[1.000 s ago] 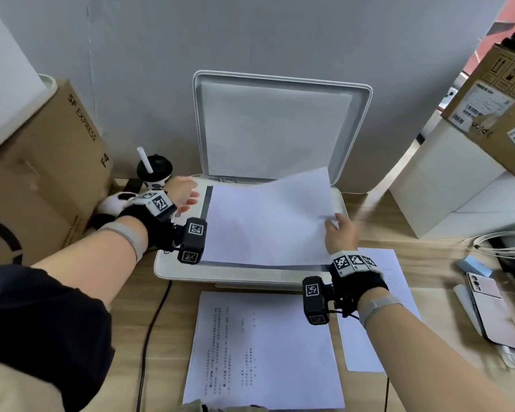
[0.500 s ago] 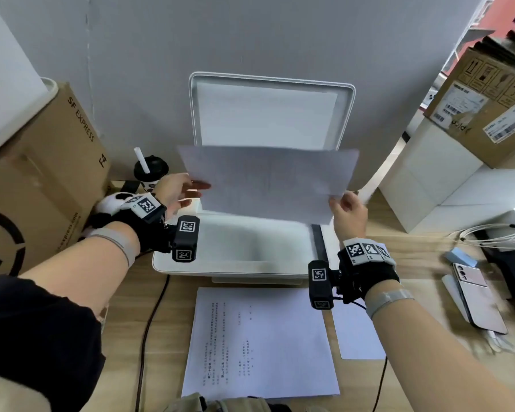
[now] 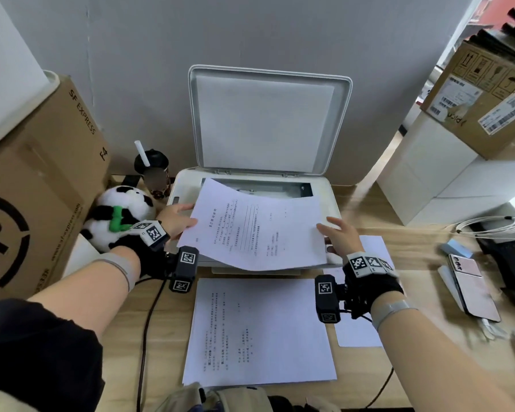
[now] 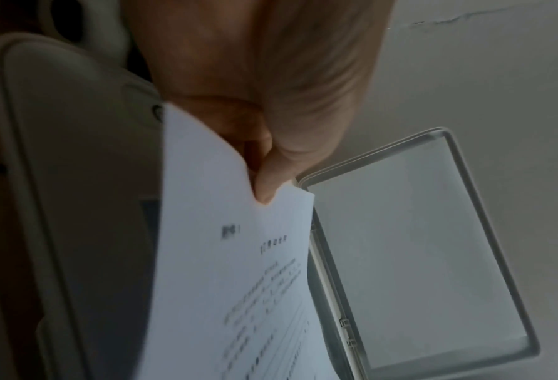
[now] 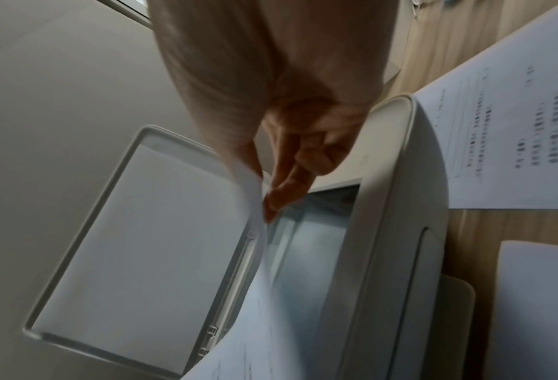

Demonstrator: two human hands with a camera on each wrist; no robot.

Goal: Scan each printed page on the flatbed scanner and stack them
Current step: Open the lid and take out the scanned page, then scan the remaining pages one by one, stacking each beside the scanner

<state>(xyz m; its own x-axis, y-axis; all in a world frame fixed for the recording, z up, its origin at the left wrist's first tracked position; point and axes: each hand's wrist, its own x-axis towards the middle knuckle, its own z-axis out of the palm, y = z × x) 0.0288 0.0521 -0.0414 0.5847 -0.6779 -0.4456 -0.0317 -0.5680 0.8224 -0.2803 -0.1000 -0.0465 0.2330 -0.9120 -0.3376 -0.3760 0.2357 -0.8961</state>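
Since half a second ago we have flipped the printed page (image 3: pixel 256 230) from upright, blank side toward us, to print side up, low over the scanner (image 3: pixel 329 191) glass. Our left hand (image 3: pixel 176 220) pinches the page's left edge, thumb on top in the left wrist view. Our right hand (image 3: pixel 341 236) is at the page's right edge; the right wrist view shows thumb and fingers closed narrowly on the paper's corner, though it is blurred. The scanner lid (image 3: pixel 268 120) stands open, upright behind the glass. In front of the scanner a stack of pages (image 3: pixel 259 331) lies print up on the desk (image 3: pixel 428 367); a second sheet (image 3: pixel 366 334) sits just right of the stack. Left of the scanner: panda plush (image 3: pixel 119 212), cup (image 3: pixel 152 171), cardboard box (image 3: pixel 42 179). Well to the scanner's right lies a phone (image 3: pixel 473 286).
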